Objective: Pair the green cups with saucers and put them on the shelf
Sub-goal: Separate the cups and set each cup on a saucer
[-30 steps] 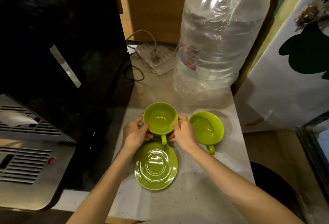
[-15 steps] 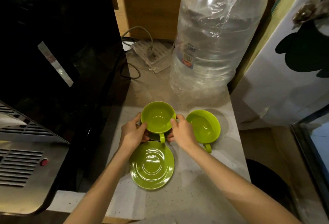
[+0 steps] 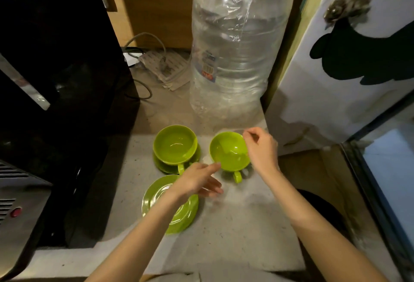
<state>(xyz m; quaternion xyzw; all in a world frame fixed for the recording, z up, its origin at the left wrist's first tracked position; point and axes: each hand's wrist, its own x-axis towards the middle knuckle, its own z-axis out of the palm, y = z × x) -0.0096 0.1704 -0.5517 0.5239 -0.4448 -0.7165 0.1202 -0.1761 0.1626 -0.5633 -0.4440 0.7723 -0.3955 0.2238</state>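
While one green cup [image 3: 175, 144] already sits in its saucer [image 3: 197, 155] at abt 11 o'clock of the counter [image 3: 235, 225], the second cup [image 3: 229, 150] stands bare on the counter at abt 1 o'clock, handle [image 3: 237, 176] pointing to 6, w/ the spare saucer [image 3: 156, 194] lying empty at abt 7 o'clock of it, partly under the left forearm. Right hand [image 3: 261, 149] is at the cup's 3 o'clock rim, fingers curled w/ thumb and forefinger nearly pinched at the rim's far edge; can't tell if they actually clamp it. Left hand [image 3: 197, 180] hovers btw the spare saucer and the cup, fingers loosely spread and holding nothing, forefinger tip near the cup's 8 o'clock rim. Handling, as a guess: glossy glazed look, so prob. stiff, light-ish, slippery on the glaze and breakable if knocked; wide shallow bowl, so a two-sided grip on the rim or a pinch thru the handle should hold best. Saucer is thin and flat, so best lifted by the edge from under. Big plastic water bottle [image 3: 237, 46] stands just behind at 12, close enough to bump on a lift.
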